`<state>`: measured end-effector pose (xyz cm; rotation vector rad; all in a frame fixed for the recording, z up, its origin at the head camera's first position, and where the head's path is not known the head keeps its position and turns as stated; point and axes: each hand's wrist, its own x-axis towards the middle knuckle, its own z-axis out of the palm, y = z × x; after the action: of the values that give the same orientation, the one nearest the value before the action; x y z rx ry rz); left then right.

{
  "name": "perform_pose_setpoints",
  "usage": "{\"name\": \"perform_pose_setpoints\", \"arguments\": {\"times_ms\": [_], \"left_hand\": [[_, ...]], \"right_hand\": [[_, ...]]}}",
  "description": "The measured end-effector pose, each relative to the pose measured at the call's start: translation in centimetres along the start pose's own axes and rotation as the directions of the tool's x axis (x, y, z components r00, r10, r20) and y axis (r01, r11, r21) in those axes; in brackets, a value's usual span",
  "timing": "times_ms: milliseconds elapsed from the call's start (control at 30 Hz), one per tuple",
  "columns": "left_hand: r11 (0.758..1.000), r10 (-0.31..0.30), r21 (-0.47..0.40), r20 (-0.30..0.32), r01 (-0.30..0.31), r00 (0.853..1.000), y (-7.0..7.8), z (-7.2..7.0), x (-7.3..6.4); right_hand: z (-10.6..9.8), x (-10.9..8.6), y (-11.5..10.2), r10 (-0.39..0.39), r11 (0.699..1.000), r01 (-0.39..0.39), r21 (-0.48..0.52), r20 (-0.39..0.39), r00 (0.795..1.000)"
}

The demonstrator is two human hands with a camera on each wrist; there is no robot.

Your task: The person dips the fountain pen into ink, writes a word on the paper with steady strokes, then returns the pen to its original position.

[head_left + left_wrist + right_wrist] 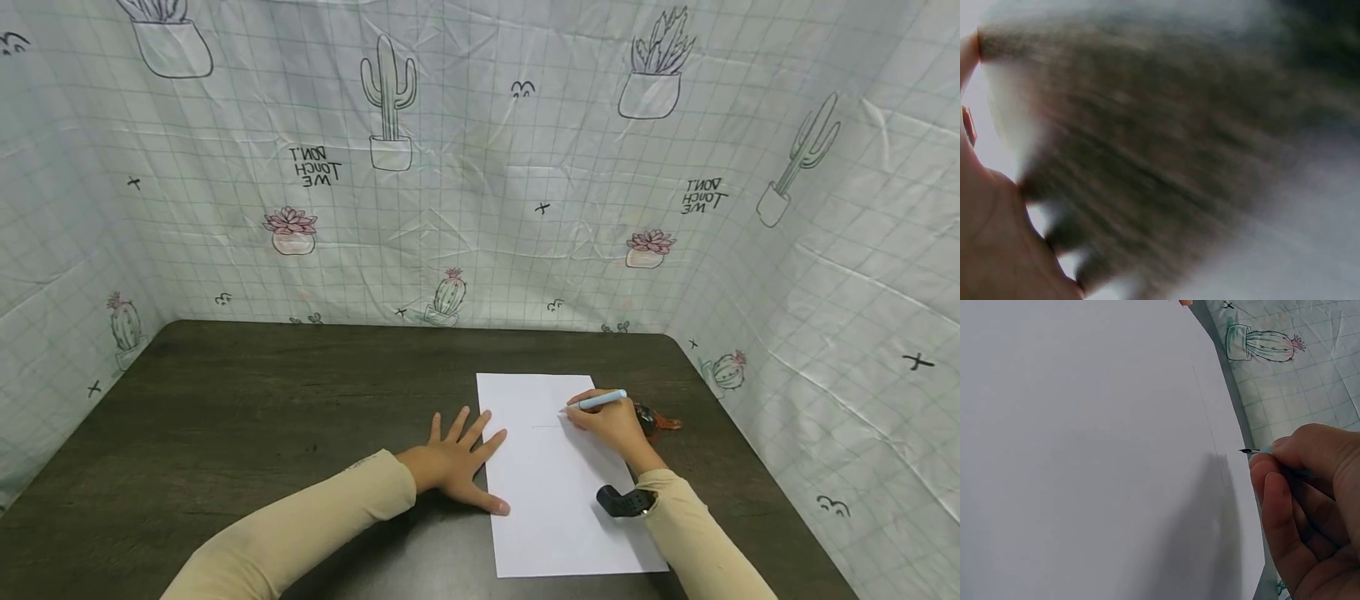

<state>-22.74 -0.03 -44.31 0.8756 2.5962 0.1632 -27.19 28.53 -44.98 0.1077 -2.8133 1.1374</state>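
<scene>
A light blue fountain pen (pixel 602 399) is pinched between the thumb and fingers of my right hand (pixel 617 423). Its dark pointed nib shows in the right wrist view, beside the fingertips (pixel 1263 465). Below the pen lies a white sheet of paper (pixel 555 500), bearing a thin straight line (pixel 546 427); whether the nib touches the paper I cannot tell. My left hand (pixel 450 462) rests with fingers spread, its fingertips and thumb over the sheet's left edge. The left wrist view is blurred, showing part of that hand (pixel 997 231).
Just beyond my right hand, partly hidden by it, sits a small dark object with an orange-red end (pixel 663 422). A black strap device (pixel 626 502) is worn on the right wrist. The dark wooden table (pixel 225 417) meets cactus-print cloth (pixel 480 192) at its back and sides.
</scene>
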Motion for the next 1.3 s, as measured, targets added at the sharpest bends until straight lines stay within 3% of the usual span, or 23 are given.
{"name": "perform_pose_setpoints", "arguments": {"times_ms": [333, 1300], "left_hand": [[1.0, 0.001, -0.003, 0.009, -0.001, 1.0, 0.1, 0.0, -0.1], [1.0, -0.01, -0.009, 0.004, 0.01, 1.0, 0.0, -0.1, 0.0]], "right_hand": [[1.1, 0.7, -0.1, 0.048, 0.999, -0.048, 0.004, -0.015, 0.999], [1.4, 0.9, -0.7, 0.02, 1.0, -0.021, -0.02, -0.028, 0.999]]}}
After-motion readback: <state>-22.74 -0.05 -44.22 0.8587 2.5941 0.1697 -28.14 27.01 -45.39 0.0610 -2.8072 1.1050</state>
